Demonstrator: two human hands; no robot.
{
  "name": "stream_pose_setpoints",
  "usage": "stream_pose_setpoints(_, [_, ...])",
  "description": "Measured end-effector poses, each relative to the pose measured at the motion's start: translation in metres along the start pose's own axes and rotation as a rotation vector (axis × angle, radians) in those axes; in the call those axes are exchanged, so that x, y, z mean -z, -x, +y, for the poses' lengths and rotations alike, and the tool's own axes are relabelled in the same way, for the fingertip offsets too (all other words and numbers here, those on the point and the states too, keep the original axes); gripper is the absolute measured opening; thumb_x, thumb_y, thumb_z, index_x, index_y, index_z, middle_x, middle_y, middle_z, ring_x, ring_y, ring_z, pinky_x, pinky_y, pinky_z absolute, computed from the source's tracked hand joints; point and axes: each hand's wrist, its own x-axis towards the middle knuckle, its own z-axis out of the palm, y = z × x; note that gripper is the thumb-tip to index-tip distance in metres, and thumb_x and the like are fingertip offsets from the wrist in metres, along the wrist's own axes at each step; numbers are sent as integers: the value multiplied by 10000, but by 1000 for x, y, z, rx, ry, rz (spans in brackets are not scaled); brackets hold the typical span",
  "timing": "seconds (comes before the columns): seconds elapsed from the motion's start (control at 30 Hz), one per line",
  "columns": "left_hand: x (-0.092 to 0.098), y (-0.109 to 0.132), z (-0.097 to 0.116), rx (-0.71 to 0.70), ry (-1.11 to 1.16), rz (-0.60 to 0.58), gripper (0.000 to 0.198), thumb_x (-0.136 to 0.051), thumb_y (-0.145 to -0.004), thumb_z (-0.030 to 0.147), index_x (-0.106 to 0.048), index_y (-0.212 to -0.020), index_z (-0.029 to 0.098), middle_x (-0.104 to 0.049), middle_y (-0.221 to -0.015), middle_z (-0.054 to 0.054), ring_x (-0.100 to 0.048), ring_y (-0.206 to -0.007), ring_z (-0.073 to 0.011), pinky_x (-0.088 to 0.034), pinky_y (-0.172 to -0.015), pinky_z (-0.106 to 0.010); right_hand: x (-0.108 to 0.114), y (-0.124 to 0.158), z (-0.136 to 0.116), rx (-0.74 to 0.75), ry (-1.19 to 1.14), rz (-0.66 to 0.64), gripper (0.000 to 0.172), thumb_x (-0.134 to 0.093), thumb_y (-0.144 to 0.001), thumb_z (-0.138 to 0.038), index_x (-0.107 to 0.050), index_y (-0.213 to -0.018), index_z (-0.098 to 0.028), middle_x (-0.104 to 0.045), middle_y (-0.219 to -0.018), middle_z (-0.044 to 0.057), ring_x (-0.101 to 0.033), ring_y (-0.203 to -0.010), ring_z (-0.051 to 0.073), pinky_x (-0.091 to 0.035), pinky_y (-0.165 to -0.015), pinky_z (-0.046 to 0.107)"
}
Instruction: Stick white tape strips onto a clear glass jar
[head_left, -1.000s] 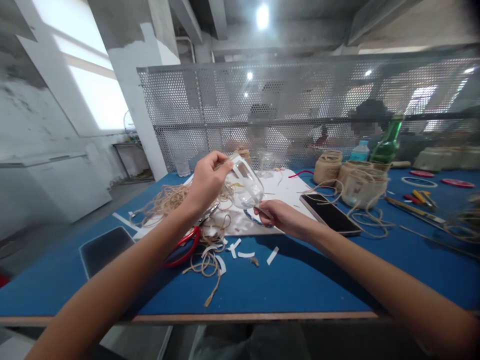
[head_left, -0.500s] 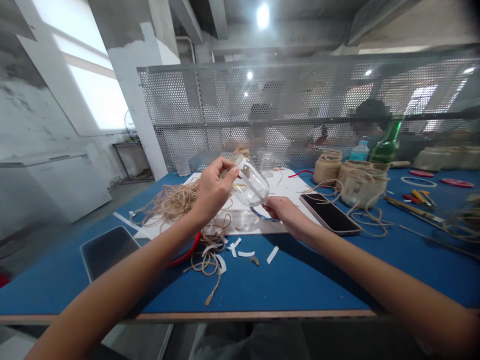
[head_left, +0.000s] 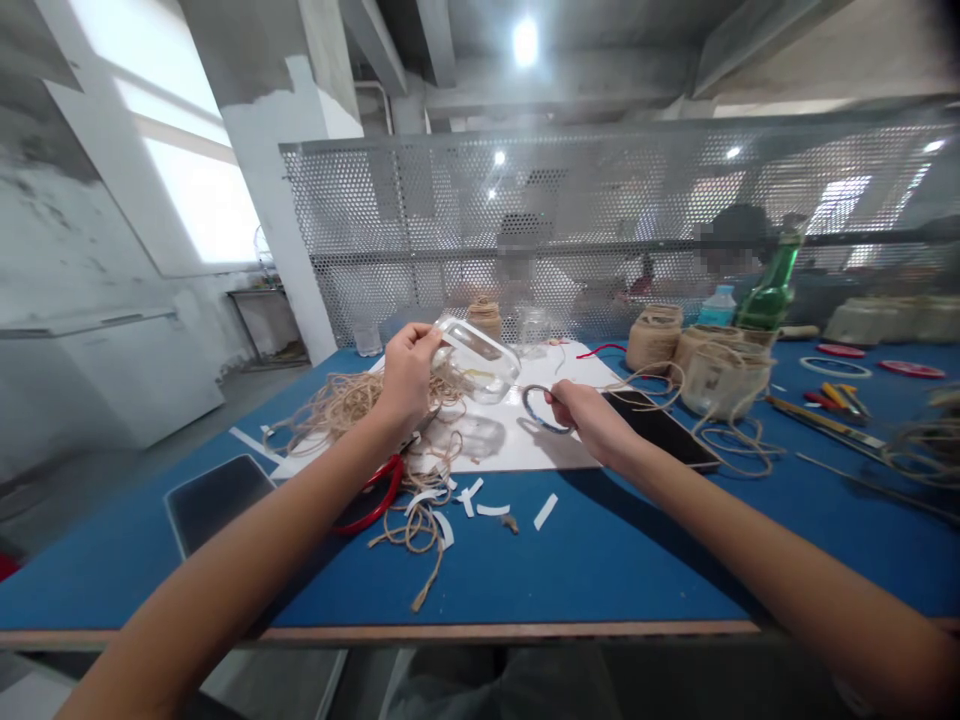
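Note:
My left hand [head_left: 412,365] grips a clear glass jar [head_left: 491,375] at its left end and holds it tilted above the paper. A white strip of tape [head_left: 465,328] runs along the jar's upper side. My right hand [head_left: 586,412] pinches a thin, ring-shaped roll of tape [head_left: 534,408], bluish at its edge, to the right of the jar and apart from it. White paper [head_left: 517,450] lies under both. Tangled jute twine [head_left: 341,405] lies beside my left wrist, and red-handled scissors [head_left: 390,495] show partly behind my left forearm.
White tape scraps [head_left: 493,510] litter the blue table [head_left: 570,580]. On the right are a phone [head_left: 660,432], twine-wrapped jars [head_left: 654,338], a green bottle [head_left: 772,285] and craft tools [head_left: 832,400]. A perforated metal screen [head_left: 450,220] stands behind; people sit beyond it.
The jar has shifted slightly left and turned flatter, its tape strip now on top. My right hand has drawn away from the jar to the right, with the tape roll in its fingers.

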Motion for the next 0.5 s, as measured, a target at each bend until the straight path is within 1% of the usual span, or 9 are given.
stream_pose_setpoints(0.1, [1, -1, 0, 40, -22, 17, 101, -555, -703, 257, -531, -677, 162, -509, -605, 23, -450, -524, -87, -385, -524, -221, 3, -4, 3, 44, -13, 58, 110, -410, -686, -229, -481, -617, -182, -286, -463, -55, -240, -442, 96, -189, -456, 268])
stream_pose_setpoints(0.17, [2, -2, 0, 25, -49, 9, 117, -547, -711, 274, -532, -688, 160, -520, -622, 15, -465, -546, -96, -386, -535, -226, 3, -5, 3, 60, -29, 63, 126, -394, -696, -249, -493, -650, -185, -282, -468, -55, -249, -442, 103, -203, -458, 270])
stream_pose_setpoints(0.23, [4, -2, 0, -21, -131, -27, 140, -532, -728, 294, -538, -703, 156, -534, -645, 3, -482, -580, -109, -387, -556, -233, 3, -6, 3, 69, -41, 74, 162, -371, -710, -274, -506, -696, -186, -295, -471, -52, -270, -446, 112, -225, -465, 272])
stream_pose_setpoints(0.3, [6, 0, 0, -105, -290, -106, 151, -516, -747, 301, -547, -721, 155, -550, -668, -4, -496, -618, -123, -388, -594, -243, 4, -8, 2, 81, -43, 100, 196, -353, -715, -282, -518, -755, -183, -336, -483, -46, -309, -463, 122, -255, -486, 273])
stream_pose_setpoints(0.4, [6, 5, 0, -299, -571, -258, 128, -503, -762, 278, -555, -742, 163, -580, -722, -12, -518, -701, -146, -384, -676, -263, 8, -9, -2, 105, -33, 141, 219, -373, -683, -228, -524, -836, -182, -420, -528, -36, -385, -529, 130, -296, -547, 268])
stream_pose_setpoints(0.43, [6, 7, -1, -350, -638, -317, 122, -500, -765, 271, -559, -753, 165, -589, -740, -16, -525, -721, -154, -383, -695, -269, 9, -8, -4, 118, -29, 143, 239, -383, -671, -202, -520, -865, -183, -448, -550, -34, -410, -559, 131, -308, -575, 266])
stream_pose_setpoints(0.5, [3, 9, -5, -404, -718, -464, 127, -494, -776, 270, -570, -781, 168, -609, -772, -26, -539, -738, -163, -386, -710, -276, 9, -7, -8, 157, -20, 123, 294, -398, -665, -164, -502, -939, -185, -494, -596, -31, -450, -619, 133, -329, -637, 271])
